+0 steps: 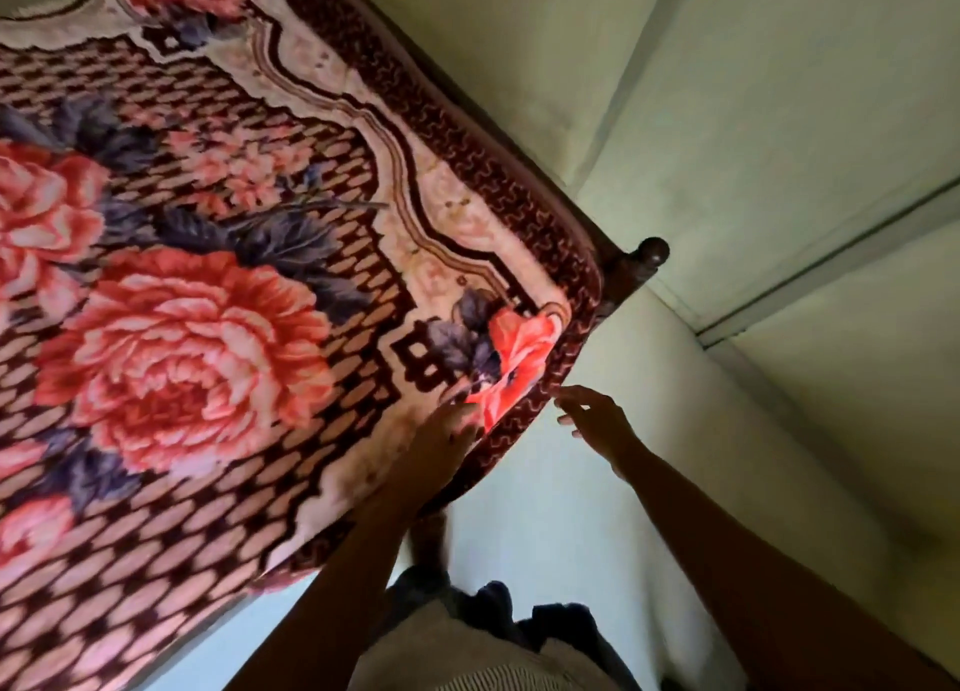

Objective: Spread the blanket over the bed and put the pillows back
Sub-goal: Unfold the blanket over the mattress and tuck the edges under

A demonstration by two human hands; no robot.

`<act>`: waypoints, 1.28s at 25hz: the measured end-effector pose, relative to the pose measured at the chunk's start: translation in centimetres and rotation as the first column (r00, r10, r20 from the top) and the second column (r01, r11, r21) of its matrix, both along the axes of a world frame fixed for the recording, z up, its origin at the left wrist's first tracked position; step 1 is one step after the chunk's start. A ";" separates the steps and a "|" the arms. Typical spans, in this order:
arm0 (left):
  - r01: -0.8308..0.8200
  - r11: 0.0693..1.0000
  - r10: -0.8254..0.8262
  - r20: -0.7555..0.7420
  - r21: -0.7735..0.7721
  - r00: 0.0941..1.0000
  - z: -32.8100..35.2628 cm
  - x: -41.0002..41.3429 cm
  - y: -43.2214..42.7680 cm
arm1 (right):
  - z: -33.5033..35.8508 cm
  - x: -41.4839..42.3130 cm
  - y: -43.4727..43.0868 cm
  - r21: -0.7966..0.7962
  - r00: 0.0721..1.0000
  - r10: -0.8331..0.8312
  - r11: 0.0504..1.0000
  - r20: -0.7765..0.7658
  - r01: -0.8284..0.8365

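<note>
Head view is showing us the blanket [218, 254] lying spread across the bed, w/ its big rose pattern facing up and the dark border hanging over the near side. We're judging it a thick plush throw: soft and floppy w/ no stiffness at all. It's prob. heavyish for its size, so it'll be dragging and bunching rather than sliding clean. Nothing fragile about it, so firm pulls are fine.

Best hold, as we're reading it, is the bound border close to the corner [524, 358], where the fabric is rucking up a bit. A pinch thru the edge there and a pull outward should be flattening it.

Our left hand [447, 430] is resting on the blanket just inside that corner. Its fingers are lying on the pile and not closing round anything, tho blur is making this hard to confirm. Our right hand [595, 420] is hovering just beside the border w/ fingers spread, gripping nothing. We can't tell if it's touching the fabric.

Beyond the corner, a knobbed wooden post [652, 255] of the bed is sticking up. Pale floor [597, 560] is showing betw. our arms. Pillows aren't in view, so that part isn't done yet.
</note>
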State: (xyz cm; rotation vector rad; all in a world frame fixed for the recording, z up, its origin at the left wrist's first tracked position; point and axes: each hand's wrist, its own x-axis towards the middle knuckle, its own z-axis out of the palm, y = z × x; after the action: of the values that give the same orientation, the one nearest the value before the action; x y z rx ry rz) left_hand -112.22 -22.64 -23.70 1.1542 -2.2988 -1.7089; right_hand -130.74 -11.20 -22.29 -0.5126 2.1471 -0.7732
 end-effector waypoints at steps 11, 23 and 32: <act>-0.646 0.758 0.644 0.056 0.091 0.763 -7.1 -13.3 6.8 | -6.3 -18.7 -1.5 -0.008 0.931 0.281 0.958 0.231 -0.287; -0.939 0.090 0.958 0.229 0.331 0.173 -8.4 -27.8 22.4 | -9.8 -28.0 1.5 0.097 0.830 0.361 0.894 0.424 -0.438; -0.744 -0.382 0.922 0.286 0.548 -0.262 -30.3 -32.1 20.6 | -33.6 -25.6 -1.1 0.171 0.832 0.387 0.859 0.398 -0.482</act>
State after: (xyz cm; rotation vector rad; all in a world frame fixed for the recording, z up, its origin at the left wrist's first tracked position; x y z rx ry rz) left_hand -144.35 -2.00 -54.03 1.7348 0.1424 -1.3518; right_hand -156.34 -12.29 -55.86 -0.6416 1.6705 -0.2810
